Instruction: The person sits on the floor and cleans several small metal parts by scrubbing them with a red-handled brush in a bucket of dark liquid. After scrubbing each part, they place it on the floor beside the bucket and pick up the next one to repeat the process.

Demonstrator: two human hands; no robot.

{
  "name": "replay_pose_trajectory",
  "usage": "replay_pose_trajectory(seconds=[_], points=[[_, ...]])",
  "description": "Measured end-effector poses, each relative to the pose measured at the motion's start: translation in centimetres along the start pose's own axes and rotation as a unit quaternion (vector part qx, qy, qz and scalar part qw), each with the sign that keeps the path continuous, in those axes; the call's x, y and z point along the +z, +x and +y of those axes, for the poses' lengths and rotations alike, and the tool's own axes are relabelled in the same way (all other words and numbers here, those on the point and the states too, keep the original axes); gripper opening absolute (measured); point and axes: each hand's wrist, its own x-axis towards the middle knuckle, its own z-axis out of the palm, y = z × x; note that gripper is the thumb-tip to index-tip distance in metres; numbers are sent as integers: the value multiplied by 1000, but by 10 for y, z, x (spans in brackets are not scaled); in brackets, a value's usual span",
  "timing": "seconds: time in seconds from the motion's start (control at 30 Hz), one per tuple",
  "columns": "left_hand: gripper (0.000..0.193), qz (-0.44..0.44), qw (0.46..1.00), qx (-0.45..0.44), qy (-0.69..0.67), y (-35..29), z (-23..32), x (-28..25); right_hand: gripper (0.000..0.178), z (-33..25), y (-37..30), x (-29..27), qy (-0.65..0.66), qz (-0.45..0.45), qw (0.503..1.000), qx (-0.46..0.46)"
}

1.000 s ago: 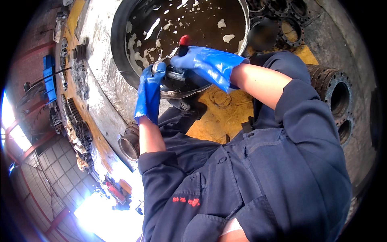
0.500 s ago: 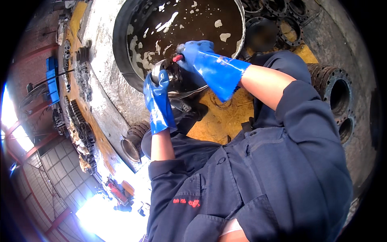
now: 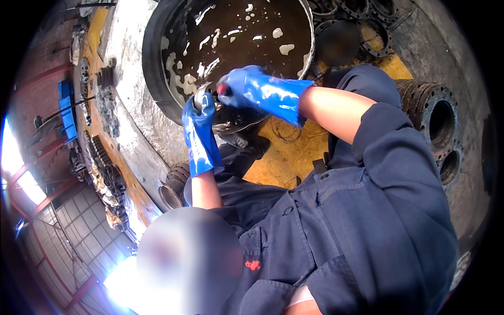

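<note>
Clasping, presumably to steady it, a silvery round metal part [image 3: 200,92] at a dark round tub [image 3: 153,60], the blue-gloved left hand [image 3: 199,113] adjoins the blue-gloved right hand [image 3: 239,87], closed around an indistinct red-ended tool [image 3: 222,90].

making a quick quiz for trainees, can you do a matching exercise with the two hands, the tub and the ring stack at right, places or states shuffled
Things
1. left hand
2. right hand
3. tub
4. ring stack

Places or states
A. brown liquid inside
B. rusty, at the picture's right
C. holding a silvery part
D. gripping a red-ended tool

Pairs: 1-C, 2-D, 3-A, 4-B
</note>
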Motion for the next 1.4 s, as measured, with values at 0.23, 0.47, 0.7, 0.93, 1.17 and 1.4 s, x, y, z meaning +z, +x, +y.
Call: replay_pose_trajectory(seconds=[0.23, 0.47, 0.7, 0.93, 1.17, 1.4], points=[[56, -186, 980, -63, 12, 41, 27, -28, 54, -9, -32, -38, 303, -27, 950, 65], [58, -339, 936, -94, 30, 73, 42, -39, 37, -16, -24, -25, 164, -33, 985, 49], [59, -298, 946, -125, -12, 74, 35, -31, 25, -5, -10, 5, -73, 88, 992, -60], [58, -156, 984, -73, -37, 20, 46, -29, 33, 7, 10, -11, -82, 49, 987, 131], [50, 33, 999, -5, -27, -23, 17, -7, 33, 24, -43, -28, 273, 39, 952, -134], [56, 110, 993, 7, 38, -19, -19, 22, 35, -9, -9, 5, -80, 61, 994, -42]])
